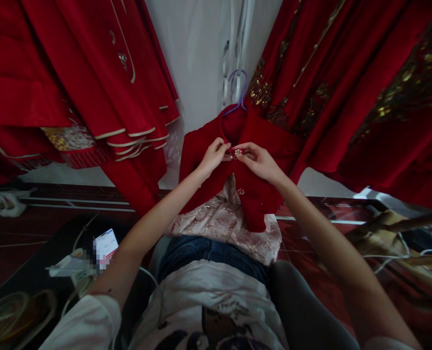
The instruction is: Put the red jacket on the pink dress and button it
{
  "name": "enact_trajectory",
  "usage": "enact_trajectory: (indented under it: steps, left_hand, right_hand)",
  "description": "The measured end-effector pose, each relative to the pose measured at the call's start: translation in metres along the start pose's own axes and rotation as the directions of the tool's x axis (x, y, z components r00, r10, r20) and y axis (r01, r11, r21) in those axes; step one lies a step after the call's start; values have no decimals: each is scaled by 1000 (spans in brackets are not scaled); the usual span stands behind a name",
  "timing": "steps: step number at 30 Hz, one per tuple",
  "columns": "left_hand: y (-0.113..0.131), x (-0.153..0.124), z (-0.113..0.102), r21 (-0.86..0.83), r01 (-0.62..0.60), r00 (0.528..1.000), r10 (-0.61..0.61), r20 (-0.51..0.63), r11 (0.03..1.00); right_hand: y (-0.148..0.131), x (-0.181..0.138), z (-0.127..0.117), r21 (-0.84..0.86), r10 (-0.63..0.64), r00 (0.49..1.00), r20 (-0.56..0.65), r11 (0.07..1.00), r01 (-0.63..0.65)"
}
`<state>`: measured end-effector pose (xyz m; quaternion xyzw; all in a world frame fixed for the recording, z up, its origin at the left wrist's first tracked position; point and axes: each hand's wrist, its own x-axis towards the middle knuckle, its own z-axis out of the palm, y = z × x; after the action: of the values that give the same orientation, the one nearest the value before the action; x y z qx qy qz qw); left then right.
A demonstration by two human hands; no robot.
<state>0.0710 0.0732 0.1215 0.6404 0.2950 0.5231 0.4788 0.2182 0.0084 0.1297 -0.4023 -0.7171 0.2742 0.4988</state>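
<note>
A red jacket hangs in front of me on a purple hanger. Fingers of my left hand pinch the jacket's front edge just under the collar. Across from it, my right hand grips the other front edge beside a pearly flower-shaped button. The fingertips of both hands almost meet there. A second ornate button shows lower on the front. Below it, pale pink shiny fabric spreads over my lap, partly covered by the jacket.
Red garments with cream trim hang at the left, and red garments with gold embroidery at the right. A lit phone lies on a dark surface at lower left, near cables. Wooden pieces and cords are at right.
</note>
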Motion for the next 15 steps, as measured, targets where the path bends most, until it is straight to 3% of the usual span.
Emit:
enact_trajectory:
  steps: [3,15]
  left_hand:
    - [5,-13,-2,-216,96,995,-94,21,972]
    - [-7,-51,3,-552,193,956,-282,-80,811]
  right_hand:
    - [1,-1,-4,4,-1,999,-39,1000,1]
    - [27,5,-2,87,78,994,-73,994,-72]
